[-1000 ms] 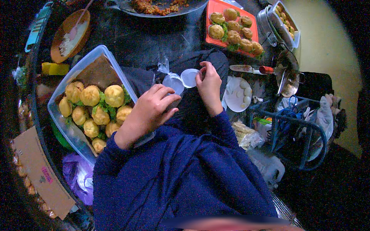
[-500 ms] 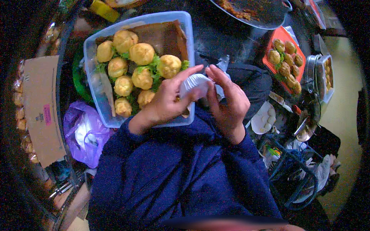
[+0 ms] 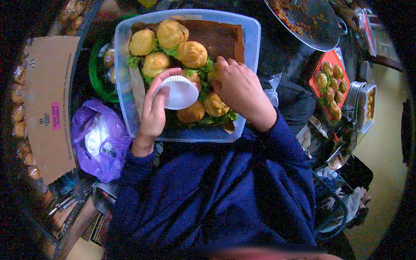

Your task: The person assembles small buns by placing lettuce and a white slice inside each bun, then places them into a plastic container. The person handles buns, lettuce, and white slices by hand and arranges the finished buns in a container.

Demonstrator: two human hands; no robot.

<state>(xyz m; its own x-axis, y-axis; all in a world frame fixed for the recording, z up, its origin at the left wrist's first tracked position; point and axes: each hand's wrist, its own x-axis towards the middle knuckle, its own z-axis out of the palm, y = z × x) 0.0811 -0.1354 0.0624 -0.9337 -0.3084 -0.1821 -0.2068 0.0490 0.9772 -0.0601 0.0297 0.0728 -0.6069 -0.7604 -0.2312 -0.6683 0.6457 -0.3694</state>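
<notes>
My left hand point(image 3: 151, 116) pinches a white pleated paper cup point(image 3: 181, 93) by its edge, holding it tilted over the tub. The clear plastic tub point(image 3: 251, 47) is lined with brown paper and contains several golden choux buns point(image 3: 192, 54) with green lettuce point(image 3: 132, 61) tucked among them. Over the tub's right half, my right hand point(image 3: 243, 90) has its fingers curled around one bun, which they mostly cover. The cup hides part of the buns behind it.
At the back right is a large pan point(image 3: 318, 37) with brown food remains. An orange tray point(image 3: 315, 81) of filled buns and a lidded container point(image 3: 368, 110) stand at right. On the left are a purple plastic bag point(image 3: 86, 154), a green basin point(image 3: 94, 71) and a cardboard box point(image 3: 50, 95).
My hands have moved apart. The left took the paper cup leftward over the tub; the right released it and reached onto a bun. The view shifted, so the tub appears further right.
</notes>
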